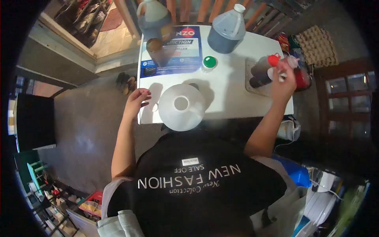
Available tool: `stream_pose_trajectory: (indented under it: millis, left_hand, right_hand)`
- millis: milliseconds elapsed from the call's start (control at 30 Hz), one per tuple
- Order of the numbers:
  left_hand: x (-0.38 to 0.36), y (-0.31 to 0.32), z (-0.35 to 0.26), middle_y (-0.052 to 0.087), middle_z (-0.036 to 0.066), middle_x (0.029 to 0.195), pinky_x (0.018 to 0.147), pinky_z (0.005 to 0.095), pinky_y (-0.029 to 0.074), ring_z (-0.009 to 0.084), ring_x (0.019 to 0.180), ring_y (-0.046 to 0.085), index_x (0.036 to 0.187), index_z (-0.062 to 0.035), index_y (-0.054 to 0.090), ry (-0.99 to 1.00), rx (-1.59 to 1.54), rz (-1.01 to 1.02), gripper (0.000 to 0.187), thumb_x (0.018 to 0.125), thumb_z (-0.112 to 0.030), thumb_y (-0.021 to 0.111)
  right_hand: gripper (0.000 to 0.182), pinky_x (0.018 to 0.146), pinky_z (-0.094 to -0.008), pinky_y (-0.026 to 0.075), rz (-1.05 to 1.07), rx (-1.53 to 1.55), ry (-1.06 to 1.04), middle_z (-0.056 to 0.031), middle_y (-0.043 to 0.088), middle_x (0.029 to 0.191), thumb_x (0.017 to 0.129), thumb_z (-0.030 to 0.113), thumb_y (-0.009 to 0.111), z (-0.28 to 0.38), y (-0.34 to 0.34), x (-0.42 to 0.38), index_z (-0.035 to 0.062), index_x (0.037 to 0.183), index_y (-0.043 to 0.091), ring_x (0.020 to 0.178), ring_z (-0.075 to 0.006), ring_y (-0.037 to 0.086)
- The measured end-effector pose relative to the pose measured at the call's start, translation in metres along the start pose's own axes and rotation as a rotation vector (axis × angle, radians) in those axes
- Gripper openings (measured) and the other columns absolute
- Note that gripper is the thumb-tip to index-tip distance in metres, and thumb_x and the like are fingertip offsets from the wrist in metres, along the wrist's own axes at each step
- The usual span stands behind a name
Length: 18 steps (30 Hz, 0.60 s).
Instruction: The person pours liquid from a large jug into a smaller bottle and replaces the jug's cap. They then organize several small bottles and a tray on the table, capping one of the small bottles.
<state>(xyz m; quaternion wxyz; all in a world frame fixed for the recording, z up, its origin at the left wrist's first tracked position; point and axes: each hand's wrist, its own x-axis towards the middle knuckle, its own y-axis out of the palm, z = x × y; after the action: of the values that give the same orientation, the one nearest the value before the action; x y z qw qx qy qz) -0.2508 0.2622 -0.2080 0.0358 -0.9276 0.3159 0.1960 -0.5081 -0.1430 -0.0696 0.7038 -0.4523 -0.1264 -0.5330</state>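
the translucent jug (169,106) stands upright at the near edge of the worktop (233,100), mouth up, seemingly for easy access. the left hand (137,103) is loosely half-open, empty, near enough to steady it. the right hand (285,83) curls its fingers in by the small bottles (259,80), perhaps grouped in the tray (247,75) against drips; blur hides whether it grips one.

The right hand (285,81) partly hides small bottles (260,75), and the grip of its blurred fingers (281,65) cannot be made out.
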Motion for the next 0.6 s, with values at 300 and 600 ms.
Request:
stream_pose_trajectory:
  millis: [300, 600]
  left_hand:
    - [0.005, -0.022, 0.016, 0.067, 0.002, 0.109, 0.086, 0.0335, 0.049, 0.0173, 0.102, 0.064, 0.111, -0.0115, 0.062, 0.009, -0.023, -0.009, 0.017, 0.097, -0.022, 0.058]
    - [-0.002, 0.001, 0.016, 0.066, 0.003, 0.109, 0.084, 0.0320, 0.049, 0.0170, 0.102, 0.063, 0.111, -0.0096, 0.062, 0.026, -0.014, -0.014, 0.018, 0.098, -0.021, 0.058]
  right_hand:
    - [0.065, 0.075, -0.0363, 0.054, 0.678, -0.495, 0.258, -0.0136, 0.070, 0.098, 0.063, 0.029, 0.086, -0.149, 0.026, 0.136, 0.0107, 0.121, 0.064, 0.086, -0.0232, 0.068]
    - [0.051, 0.081, -0.0340, 0.055, 0.910, -0.577, 0.077, -0.0155, 0.073, 0.097, 0.051, 0.028, 0.082, -0.117, 0.035, 0.142, 0.0094, 0.098, 0.075, 0.088, -0.0276, 0.071]
